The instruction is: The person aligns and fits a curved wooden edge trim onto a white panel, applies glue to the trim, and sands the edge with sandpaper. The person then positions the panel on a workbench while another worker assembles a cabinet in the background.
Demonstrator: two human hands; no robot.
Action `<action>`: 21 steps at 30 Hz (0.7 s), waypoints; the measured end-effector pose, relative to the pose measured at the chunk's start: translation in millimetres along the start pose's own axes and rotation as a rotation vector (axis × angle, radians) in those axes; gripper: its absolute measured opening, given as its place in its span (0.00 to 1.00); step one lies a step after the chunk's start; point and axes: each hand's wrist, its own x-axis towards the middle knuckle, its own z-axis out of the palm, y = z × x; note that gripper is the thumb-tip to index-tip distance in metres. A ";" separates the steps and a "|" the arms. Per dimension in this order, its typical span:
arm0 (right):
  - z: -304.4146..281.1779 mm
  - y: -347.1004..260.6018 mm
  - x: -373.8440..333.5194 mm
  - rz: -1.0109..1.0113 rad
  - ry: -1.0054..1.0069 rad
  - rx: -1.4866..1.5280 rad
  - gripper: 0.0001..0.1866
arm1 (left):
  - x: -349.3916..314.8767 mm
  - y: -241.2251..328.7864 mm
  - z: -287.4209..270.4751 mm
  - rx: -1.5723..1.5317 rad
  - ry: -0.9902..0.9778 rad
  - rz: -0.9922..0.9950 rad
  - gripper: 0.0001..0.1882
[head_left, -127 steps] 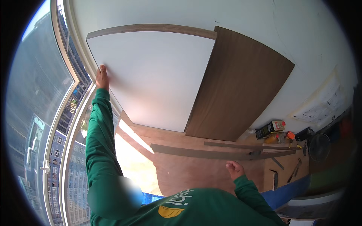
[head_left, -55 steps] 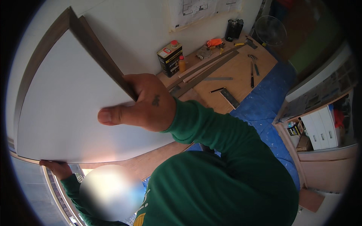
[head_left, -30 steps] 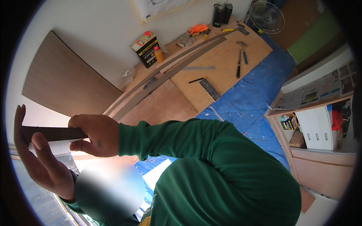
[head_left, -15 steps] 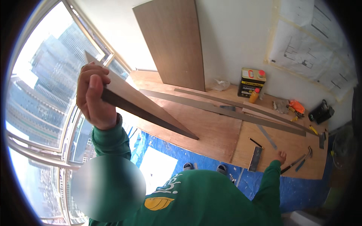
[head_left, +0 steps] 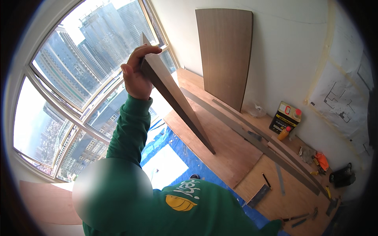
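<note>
My left hand (head_left: pixel 138 72) is raised at the upper left, its fingers bent over the top end of a long wooden board (head_left: pixel 178 105) with a dark edge and a paler face. The board slants down to the right, its lower end over the plywood work surface (head_left: pixel 224 157). My right hand (head_left: pixel 280 223) shows only as a sliver past the green sleeve at the lower right. It is close to the handle of a hammer (head_left: pixel 303 216); its fingers are hidden, so I cannot tell whether it touches the handle.
A wide brown panel (head_left: pixel 226 59) leans on the wall. Long thin strips (head_left: pixel 248 131), an adhesive can (head_left: pixel 284 118), an orange bottle (head_left: pixel 283 133), a pencil (head_left: pixel 266 180) and a dark rectangular tool (head_left: pixel 259 196) lie or stand on the plywood. Blue sheeting (head_left: pixel 179 141) covers the floor by the window.
The view has swung left, so the bench appears shifted right and turned. My left hand still has the board, now more steeply tilted, with the thumb off its edge. My right hand is more hidden.
</note>
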 end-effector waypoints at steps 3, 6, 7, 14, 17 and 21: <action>6.1 -3.0 2.3 -0.021 -0.015 0.013 0.39 | 0.9 4.8 -0.4 0.122 -0.012 0.022 0.50; 8.3 -3.1 5.3 -0.042 -0.018 0.028 0.37 | -0.4 11.8 2.2 0.260 -0.029 0.075 0.41; 7.2 -1.2 7.0 -0.046 -0.014 0.035 0.36 | -0.8 13.5 3.3 0.297 -0.024 0.092 0.37; -2.6 51.6 11.6 -0.146 0.029 0.195 0.31 | -0.8 18.9 1.1 0.351 -0.025 0.115 0.27; 11.2 86.0 -19.1 -0.452 0.084 0.476 0.24 | -6.8 16.5 9.4 0.247 0.079 0.096 0.26; 18.8 94.0 -87.8 -0.424 -0.343 0.528 0.11 | -13.5 12.7 15.7 0.337 0.176 0.154 0.30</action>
